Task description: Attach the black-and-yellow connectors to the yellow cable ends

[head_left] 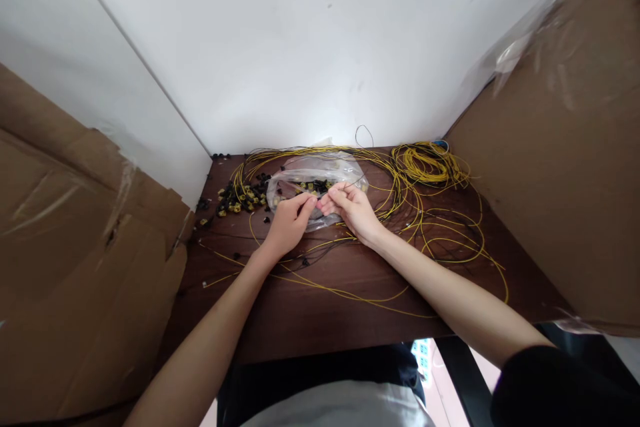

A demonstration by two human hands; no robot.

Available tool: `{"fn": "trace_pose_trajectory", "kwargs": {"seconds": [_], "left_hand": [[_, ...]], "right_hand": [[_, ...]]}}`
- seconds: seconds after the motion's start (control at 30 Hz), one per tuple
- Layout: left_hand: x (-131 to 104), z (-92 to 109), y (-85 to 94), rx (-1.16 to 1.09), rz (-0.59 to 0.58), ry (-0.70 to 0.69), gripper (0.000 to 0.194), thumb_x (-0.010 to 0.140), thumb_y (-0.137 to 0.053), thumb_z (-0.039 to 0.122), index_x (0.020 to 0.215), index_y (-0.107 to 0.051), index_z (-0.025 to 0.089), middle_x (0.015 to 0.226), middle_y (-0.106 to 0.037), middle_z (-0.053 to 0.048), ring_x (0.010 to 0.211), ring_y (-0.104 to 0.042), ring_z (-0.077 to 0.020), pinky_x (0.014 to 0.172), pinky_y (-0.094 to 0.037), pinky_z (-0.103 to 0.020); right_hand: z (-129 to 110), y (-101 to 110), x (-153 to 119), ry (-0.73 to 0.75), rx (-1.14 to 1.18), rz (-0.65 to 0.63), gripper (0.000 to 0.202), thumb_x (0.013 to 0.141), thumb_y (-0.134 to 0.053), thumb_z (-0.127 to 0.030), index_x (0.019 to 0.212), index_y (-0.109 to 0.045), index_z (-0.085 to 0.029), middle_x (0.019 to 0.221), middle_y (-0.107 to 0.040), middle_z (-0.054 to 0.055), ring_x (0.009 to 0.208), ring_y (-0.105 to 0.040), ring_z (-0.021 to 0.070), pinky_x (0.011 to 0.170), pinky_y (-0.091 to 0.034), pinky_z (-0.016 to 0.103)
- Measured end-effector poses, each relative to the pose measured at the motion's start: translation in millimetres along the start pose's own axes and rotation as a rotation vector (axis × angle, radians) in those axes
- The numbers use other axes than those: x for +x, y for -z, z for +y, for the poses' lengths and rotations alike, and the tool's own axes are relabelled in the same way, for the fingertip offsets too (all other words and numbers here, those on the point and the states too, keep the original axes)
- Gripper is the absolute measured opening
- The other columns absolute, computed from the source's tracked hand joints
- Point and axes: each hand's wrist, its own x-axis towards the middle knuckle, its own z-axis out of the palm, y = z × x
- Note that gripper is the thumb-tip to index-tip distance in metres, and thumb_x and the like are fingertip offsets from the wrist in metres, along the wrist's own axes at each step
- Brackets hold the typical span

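My left hand (290,223) is closed in a pinch at the front of a clear plastic bag (317,163); what its fingertips hold is too small to name. Close beside it, my right hand (354,210) has thumb and index finger pressed together, with a thin dark wire running near them and its other fingers curled. Inside the bag lie black and yellow small parts (315,185). More such parts (245,197) are piled left of the bag. Yellow and black wires (400,180) run behind and to the right of my hands.
A coil of yellow wire (425,163) sits at the back right of the dark wooden table (310,327). Loose wires (360,297) cross the front. Cardboard (85,280) stands on the left and more cardboard (565,167) on the right. A white wall (300,47) rises behind.
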Motion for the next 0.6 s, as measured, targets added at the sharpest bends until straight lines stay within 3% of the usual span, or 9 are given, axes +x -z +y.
{"fn": "trace_pose_trajectory", "kwargs": {"seconds": [0.3,0.6], "left_hand": [[-0.2,1.9,0.7,-0.007,-0.002,0.008,0.029,0.089,-0.039,0.028,0.071,-0.056,0.013,0.059,-0.048,0.002,0.057,-0.041,-0.0104,0.058,-0.032,-0.022],[0.3,0.8,0.3,0.002,-0.006,0.002,0.03,0.089,-0.039,0.03,0.069,-0.054,0.013,0.06,-0.048,0.002,0.058,-0.041,-0.0104,0.059,-0.031,-0.022]], "right_hand": [[-1.0,-2.2,-1.3,0.016,-0.099,0.018,0.026,0.063,-0.077,-0.033,0.075,-0.062,-0.015,0.063,-0.068,0.0,0.06,-0.063,0.0102,0.059,-0.051,0.022],[0.0,-1.6,-0.9,-0.003,-0.057,0.015,0.028,0.065,-0.075,-0.035,0.074,-0.058,-0.015,0.062,-0.066,0.0,0.059,-0.062,0.0103,0.059,-0.05,0.023]]}}
